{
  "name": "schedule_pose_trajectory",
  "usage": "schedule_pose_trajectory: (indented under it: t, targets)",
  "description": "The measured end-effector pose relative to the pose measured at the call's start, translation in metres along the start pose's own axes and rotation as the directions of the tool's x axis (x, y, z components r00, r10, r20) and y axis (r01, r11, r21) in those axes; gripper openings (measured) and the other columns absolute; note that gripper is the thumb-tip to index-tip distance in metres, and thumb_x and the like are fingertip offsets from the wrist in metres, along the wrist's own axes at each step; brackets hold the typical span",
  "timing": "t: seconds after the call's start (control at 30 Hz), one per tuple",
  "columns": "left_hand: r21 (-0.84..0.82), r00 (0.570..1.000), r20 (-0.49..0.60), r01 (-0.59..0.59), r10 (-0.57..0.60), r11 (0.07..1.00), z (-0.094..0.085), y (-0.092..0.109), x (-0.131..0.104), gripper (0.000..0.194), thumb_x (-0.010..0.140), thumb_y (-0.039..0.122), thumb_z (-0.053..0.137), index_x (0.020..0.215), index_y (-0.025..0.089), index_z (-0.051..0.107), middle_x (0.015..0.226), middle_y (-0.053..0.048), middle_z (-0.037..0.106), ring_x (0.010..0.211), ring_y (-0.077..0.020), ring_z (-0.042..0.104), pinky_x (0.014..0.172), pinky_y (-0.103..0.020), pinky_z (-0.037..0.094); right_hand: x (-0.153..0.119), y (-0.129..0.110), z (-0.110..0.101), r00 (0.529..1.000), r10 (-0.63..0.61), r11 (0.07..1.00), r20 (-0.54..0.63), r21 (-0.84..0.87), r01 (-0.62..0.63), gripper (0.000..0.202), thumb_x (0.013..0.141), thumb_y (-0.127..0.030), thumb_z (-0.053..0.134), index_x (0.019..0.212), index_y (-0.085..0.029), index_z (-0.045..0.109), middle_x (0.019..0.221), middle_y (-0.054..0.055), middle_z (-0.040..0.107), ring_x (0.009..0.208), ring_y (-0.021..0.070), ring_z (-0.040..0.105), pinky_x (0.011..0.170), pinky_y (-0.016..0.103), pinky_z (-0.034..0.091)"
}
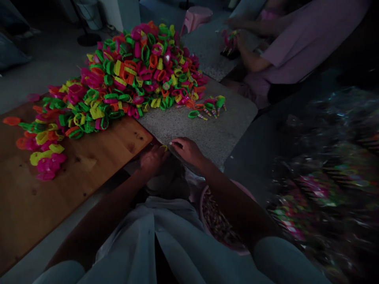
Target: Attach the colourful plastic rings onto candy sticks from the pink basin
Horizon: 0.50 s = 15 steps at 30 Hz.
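My left hand point(152, 161) is closed at the table edge around a small yellow plastic piece point(164, 148), mostly hidden by the fingers. Close by on the right, my right hand point(189, 152) has thumb and fingers pinched together; a tiny pale spot shows at the fingertips, too small to name. Beyond both hands rises a big heap of plastic ring-shaped pieces point(130, 75) in pink, green, orange and yellow. Several pieces with striped stems point(209, 108) lie apart at its right side. Under my right forearm stands a pink basin point(204, 209) holding many small wrapped-looking bits.
A wooden tabletop point(97, 157) adjoins a grey speckled one point(231, 126). Across from me, a person in a pink shirt point(310, 43) handles similar pieces. Clear plastic bags with colourful contents point(314, 189) fill the right side. A pink stool point(197, 15) stands behind.
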<state>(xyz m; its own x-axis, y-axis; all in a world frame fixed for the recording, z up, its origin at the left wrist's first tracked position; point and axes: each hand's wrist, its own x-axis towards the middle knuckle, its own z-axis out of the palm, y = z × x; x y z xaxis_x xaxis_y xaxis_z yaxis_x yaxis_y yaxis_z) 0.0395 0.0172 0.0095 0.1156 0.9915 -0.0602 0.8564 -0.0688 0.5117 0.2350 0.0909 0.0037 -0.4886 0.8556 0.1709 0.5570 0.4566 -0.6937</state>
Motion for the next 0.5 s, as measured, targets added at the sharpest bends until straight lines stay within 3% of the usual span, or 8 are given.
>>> schedule_pose_trajectory:
  t: [0.2,0.5]
  targets:
    - [0.205,0.999,-0.001,0.043,-0.043,0.978,0.012,0.006,0.003,0.038,0.109,0.045,0.040,0.129,0.026,0.067,0.124,-0.014,0.063,0.084,-0.0226,0.064,0.068,-0.032,0.042,0.005,0.016,-0.002,0.979,-0.176,0.982,0.107,-0.046,0.182,0.027,0.106,-0.033,0.056,0.116,-0.026,0.080,0.111,0.009,0.077,0.109,0.0253,0.065,0.103,0.041,0.049]
    - [0.178,0.998,-0.007,0.056,-0.056,0.982,0.018,0.005,0.003,0.036,0.109,0.038,0.040,0.128,0.027,0.068,0.121,-0.014,0.062,0.079,-0.0215,0.058,0.066,-0.033,0.037,0.018,0.024,-0.007,0.936,-0.282,0.948,0.209,-0.087,0.305,0.032,0.109,-0.037,0.052,0.117,-0.026,0.081,0.110,0.010,0.073,0.106,0.0270,0.061,0.100,0.042,0.047]
